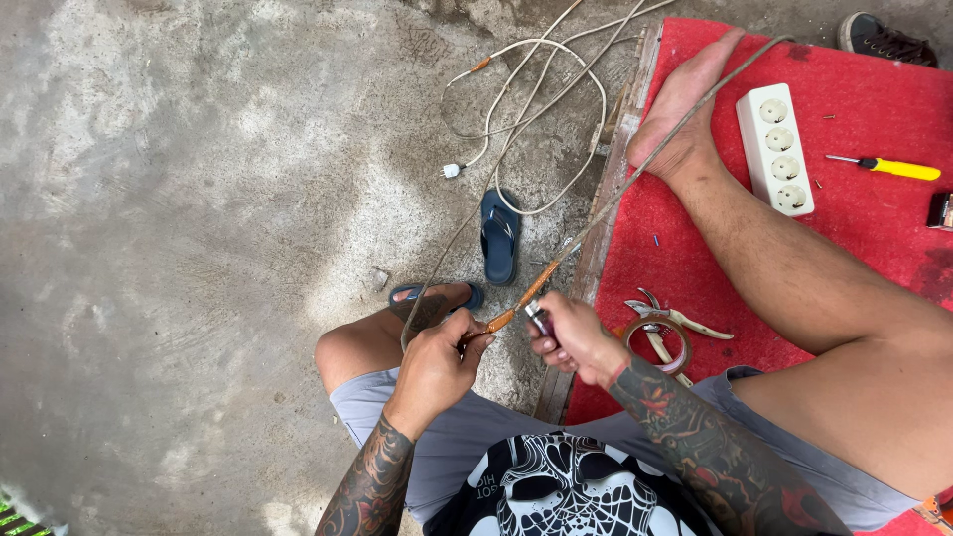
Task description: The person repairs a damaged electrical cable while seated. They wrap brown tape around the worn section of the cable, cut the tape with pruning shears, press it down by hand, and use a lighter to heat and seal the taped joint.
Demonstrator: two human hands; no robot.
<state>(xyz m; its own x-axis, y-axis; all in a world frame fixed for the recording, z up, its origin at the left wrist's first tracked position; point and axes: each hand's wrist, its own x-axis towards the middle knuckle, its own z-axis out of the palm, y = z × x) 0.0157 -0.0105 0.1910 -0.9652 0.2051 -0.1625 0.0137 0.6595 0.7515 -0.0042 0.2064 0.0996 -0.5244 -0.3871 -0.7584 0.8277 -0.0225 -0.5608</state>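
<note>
The left hand (434,365) pinches the grey cable (596,213) at its orange stripped end, fingers closed round it; the right hand (576,339) grips a small lighter (539,319) just beside.

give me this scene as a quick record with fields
place: concrete floor beside a red mat
left hand: grips the cable
right hand: holds a small lighter at the cable
on mat: white power strip, yellow screwdriver, pliers, tape roll
on floor: blue sandal

Soft, even daylight; sharp focus, faint shadows.
</note>
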